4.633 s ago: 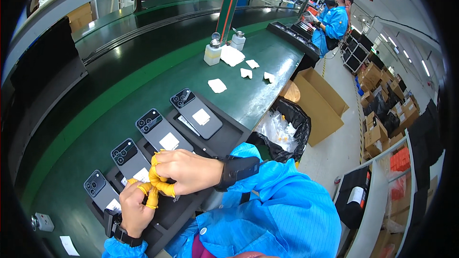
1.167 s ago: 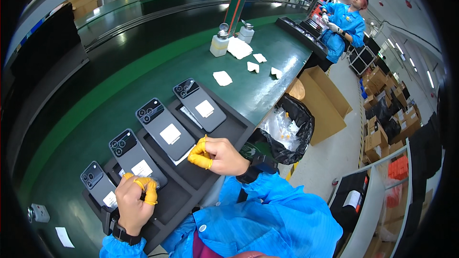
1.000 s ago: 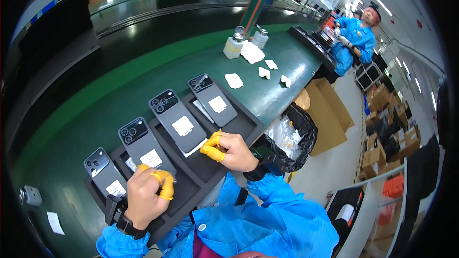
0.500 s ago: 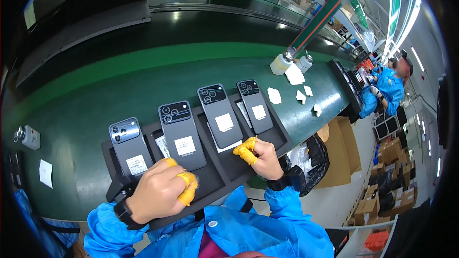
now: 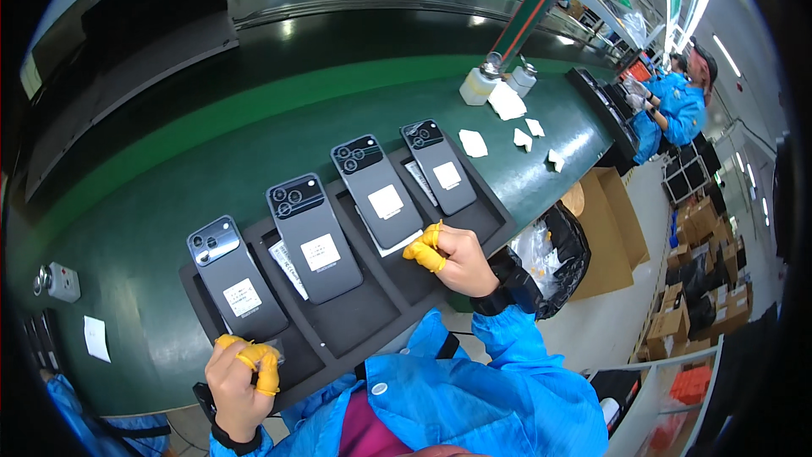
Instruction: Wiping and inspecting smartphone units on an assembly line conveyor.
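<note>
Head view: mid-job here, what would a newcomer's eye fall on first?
First, probably, the slanting row of four dark grey phones lying across a black tray, left of centre. Next, the bright yellow finger covers: left hand at the tray's near left corner, right hand by the lower end of the second phone from the right. Right of the green table, a black-lined bin also stands out.

One blue long-sleeved work jacket (image 5: 524, 410), creased, with a round white snap (image 5: 379, 388); one magenta garment (image 5: 370, 429) at its opening; two black wristbands (image 5: 489, 302) with blocky black units (image 5: 522, 289); yellow, wrinkled finger cots (image 5: 429, 260) on the left hand (image 5: 234, 385) and right hand (image 5: 461, 262).
</note>
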Tool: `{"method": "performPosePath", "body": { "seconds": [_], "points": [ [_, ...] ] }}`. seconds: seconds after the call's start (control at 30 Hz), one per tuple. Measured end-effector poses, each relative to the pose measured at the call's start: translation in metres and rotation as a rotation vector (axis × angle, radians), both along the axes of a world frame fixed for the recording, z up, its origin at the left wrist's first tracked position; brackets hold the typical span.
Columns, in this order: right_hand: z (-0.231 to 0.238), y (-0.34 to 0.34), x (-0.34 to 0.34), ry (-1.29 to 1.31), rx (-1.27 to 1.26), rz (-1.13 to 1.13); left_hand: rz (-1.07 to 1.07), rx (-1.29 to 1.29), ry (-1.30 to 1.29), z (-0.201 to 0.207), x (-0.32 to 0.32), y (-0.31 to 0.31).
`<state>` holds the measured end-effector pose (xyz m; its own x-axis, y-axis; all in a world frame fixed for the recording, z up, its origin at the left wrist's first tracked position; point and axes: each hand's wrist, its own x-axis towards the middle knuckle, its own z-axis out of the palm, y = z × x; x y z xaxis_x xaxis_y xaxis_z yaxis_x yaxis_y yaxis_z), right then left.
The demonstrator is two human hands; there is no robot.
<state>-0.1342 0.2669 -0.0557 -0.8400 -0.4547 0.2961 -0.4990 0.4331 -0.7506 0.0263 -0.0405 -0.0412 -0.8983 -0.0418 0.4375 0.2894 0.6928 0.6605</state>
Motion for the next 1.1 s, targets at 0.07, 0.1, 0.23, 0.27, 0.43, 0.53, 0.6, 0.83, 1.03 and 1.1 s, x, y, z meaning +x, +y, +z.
{"method": "performPosePath", "body": {
  "seconds": [0.07,0.1,0.23,0.27,0.43,0.53,0.6,0.83,1.03,1.1],
  "points": [
    [-0.001,0.002,0.000,-0.012,-0.012,0.006,0.046,0.006,-0.029,0.000,0.004,-0.001],
    [-0.002,0.003,0.001,-0.002,-0.019,-0.005,0.035,-0.001,-0.019,-0.003,0.006,0.000],
    [-0.004,0.002,0.000,0.061,-0.047,0.032,0.099,0.025,-0.008,-0.011,0.007,0.003],
    [-0.004,0.000,0.003,0.066,-0.042,0.025,0.108,0.065,-0.008,-0.014,0.010,0.002],
    [-0.007,0.001,0.007,0.093,-0.027,0.010,0.025,0.041,0.005,-0.001,0.010,0.002],
    [-0.011,0.000,0.006,0.137,-0.039,-0.006,0.031,0.023,0.003,-0.002,0.009,0.003],
    [-0.013,0.000,0.006,0.163,-0.062,-0.020,0.036,0.019,-0.009,-0.008,0.011,0.002],
    [-0.014,-0.001,0.003,0.193,-0.063,-0.019,0.066,0.043,-0.026,-0.003,0.011,0.004],
    [-0.013,-0.003,0.006,0.219,-0.034,-0.036,0.058,0.050,-0.020,-0.001,0.011,0.004],
    [-0.014,-0.003,0.006,0.221,-0.038,-0.038,0.056,0.047,-0.019,-0.001,0.011,0.004]
  ]
}}
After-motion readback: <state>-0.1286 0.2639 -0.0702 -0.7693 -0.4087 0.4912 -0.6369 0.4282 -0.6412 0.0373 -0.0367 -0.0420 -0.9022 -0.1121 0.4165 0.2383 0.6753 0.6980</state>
